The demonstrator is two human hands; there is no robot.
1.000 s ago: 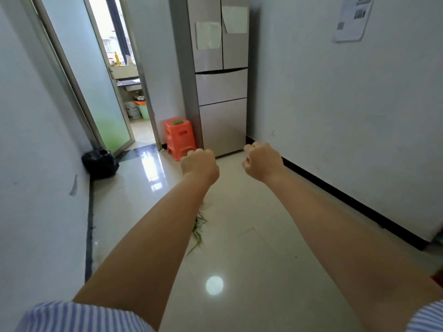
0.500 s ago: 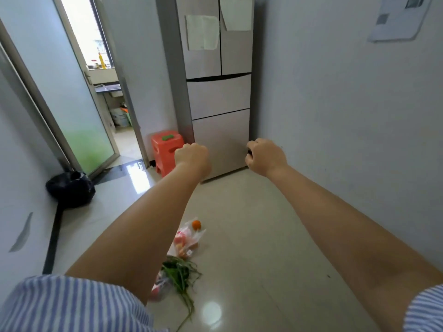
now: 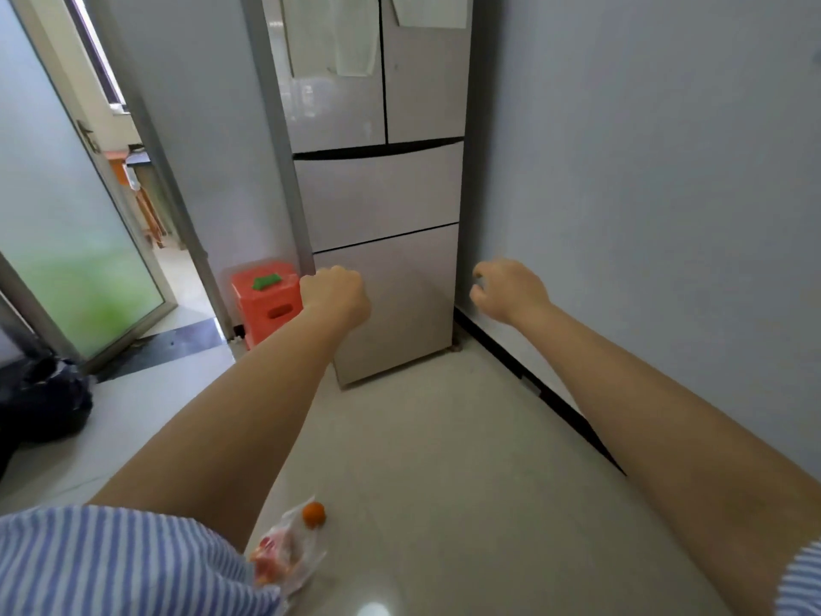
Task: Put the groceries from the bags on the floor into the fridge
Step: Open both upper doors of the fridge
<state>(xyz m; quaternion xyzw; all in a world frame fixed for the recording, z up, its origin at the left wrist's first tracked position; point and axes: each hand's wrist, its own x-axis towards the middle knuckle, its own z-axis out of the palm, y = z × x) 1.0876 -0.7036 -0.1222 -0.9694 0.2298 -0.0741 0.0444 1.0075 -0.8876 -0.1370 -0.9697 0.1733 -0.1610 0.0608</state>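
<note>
A silver fridge [image 3: 377,193] stands ahead against the right wall, its two upper doors and two lower drawers all closed. My left hand [image 3: 335,295] is a fist in front of the bottom drawer and holds nothing. My right hand [image 3: 506,289] hangs in the air right of the fridge near the wall, fingers curled, also empty. On the floor under my left arm lies a clear plastic bag [image 3: 284,557] of reddish groceries, partly hidden by my sleeve. A small orange fruit [image 3: 313,514] lies at the bag's mouth.
An orange plastic stool [image 3: 266,300] with a green thing on top stands left of the fridge. A black bag [image 3: 40,402] sits on the floor at the left wall. A frosted glass door [image 3: 66,215] stands open to another room. Papers hang on the fridge doors.
I have come closer to the fridge; it fills more of the view. The grocery bag slid toward the bottom edge and the green leaves left the view. Both arms stay stretched forward.
</note>
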